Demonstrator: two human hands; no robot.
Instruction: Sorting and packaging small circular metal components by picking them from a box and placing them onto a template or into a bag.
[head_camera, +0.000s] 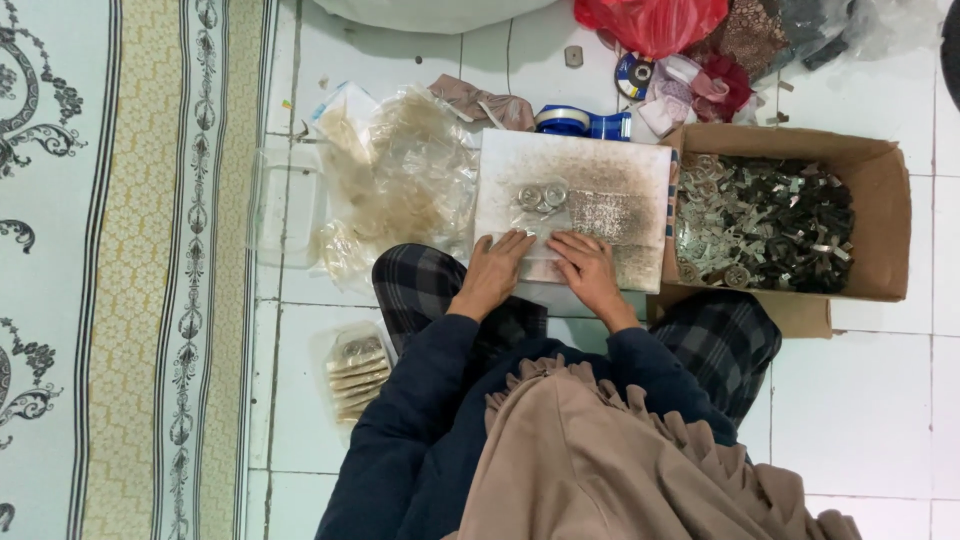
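A stained white board (600, 165) rests on my lap and the tiled floor. On it lies a small clear plastic bag (545, 225) with three round metal parts (541, 195) at its far end. My left hand (497, 270) presses flat on the bag's near left corner. My right hand (588, 268) presses flat on its near right side. Both hands have fingers spread on the plastic, gripping nothing that I can see.
A cardboard box (885, 210) of several small metal pieces stands to the right. A heap of clear bags (410, 175) and a clear tray (288, 205) lie left, filled packets (358, 370) by my knee. A tape dispenser (580, 122) and patterned rug (130, 270) are near.
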